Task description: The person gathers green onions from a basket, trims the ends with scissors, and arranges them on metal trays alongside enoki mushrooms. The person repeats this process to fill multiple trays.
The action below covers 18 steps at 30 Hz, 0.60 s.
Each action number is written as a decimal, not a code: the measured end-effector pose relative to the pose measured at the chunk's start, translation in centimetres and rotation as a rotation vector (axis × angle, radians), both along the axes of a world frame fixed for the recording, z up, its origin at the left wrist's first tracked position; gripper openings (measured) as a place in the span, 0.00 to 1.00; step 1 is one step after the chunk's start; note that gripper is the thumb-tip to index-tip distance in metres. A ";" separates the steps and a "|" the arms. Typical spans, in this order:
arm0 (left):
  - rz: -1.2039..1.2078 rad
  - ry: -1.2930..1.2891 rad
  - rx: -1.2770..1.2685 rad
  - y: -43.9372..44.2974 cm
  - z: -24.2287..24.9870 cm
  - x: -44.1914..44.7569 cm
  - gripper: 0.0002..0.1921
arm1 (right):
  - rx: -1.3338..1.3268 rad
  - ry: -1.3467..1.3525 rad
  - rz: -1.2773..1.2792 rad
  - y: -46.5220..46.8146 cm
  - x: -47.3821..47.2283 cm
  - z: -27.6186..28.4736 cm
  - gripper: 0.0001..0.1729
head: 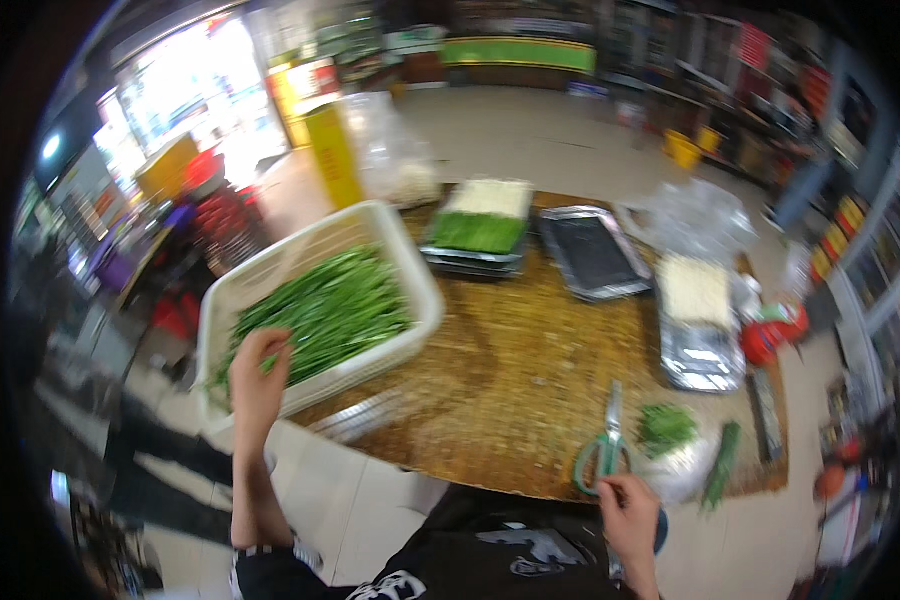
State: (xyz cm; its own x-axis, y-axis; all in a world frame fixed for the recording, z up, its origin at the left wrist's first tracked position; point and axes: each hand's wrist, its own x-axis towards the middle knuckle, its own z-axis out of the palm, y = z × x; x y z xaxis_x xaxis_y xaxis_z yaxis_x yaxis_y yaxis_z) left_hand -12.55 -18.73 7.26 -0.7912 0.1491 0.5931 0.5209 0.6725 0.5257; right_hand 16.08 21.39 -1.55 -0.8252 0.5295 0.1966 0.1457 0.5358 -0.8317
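Observation:
A cream plastic basket (421, 289) full of long green leafy stalks (330, 315) stands at the table's left. My left hand (261, 367) is over its near left part, thumb and fingers curled towards each other; whether a stalk is between them cannot be told. Scissors with green handles (610, 442) lie at the near edge of the wooden table (525, 360). My right hand (630, 510) is just below their handles, fingers bent; contact with them is unclear. Right of the scissors are chopped greens (667, 429) on clear plastic and a green bundle (722, 465).
Farther back are a tray of green and white stalks (480, 225), a black tray (594, 251) and a foil-like tray with white strands (696, 300). Clear plastic bags (697, 217) and a red item (772, 335) lie at the right. A person's dark-clothed legs (172, 457) show at left.

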 end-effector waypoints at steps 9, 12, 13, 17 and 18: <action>-0.192 -0.440 -0.508 -0.5 1.0 -7.5 0.28 | 0.018 -0.054 0.049 0.1 -2.9 0.2 0.04; -0.195 -0.407 -0.571 -0.2 0.9 -11.1 0.33 | -0.020 -0.132 0.056 0.6 -3.4 1.0 0.06; -0.188 -0.389 -0.583 -0.4 0.8 -12.8 0.34 | -0.097 -0.172 0.060 1.1 -3.0 0.4 0.08; -0.094 -0.421 -0.554 -2.2 -2.3 -21.6 0.34 | -0.071 -0.210 0.081 1.6 -3.2 0.5 0.08; -0.088 -0.430 -0.578 -2.4 -3.0 -23.2 0.34 | -0.010 -0.230 0.091 1.3 -3.5 1.6 0.08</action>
State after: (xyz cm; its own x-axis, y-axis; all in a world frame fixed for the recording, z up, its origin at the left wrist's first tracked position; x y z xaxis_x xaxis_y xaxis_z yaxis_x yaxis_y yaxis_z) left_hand -35.79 -21.12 4.28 -0.9074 0.4185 0.0392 0.4129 0.8700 0.2694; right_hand 12.57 22.68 0.08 -0.8920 0.4520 -0.0069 0.2832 0.5470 -0.7878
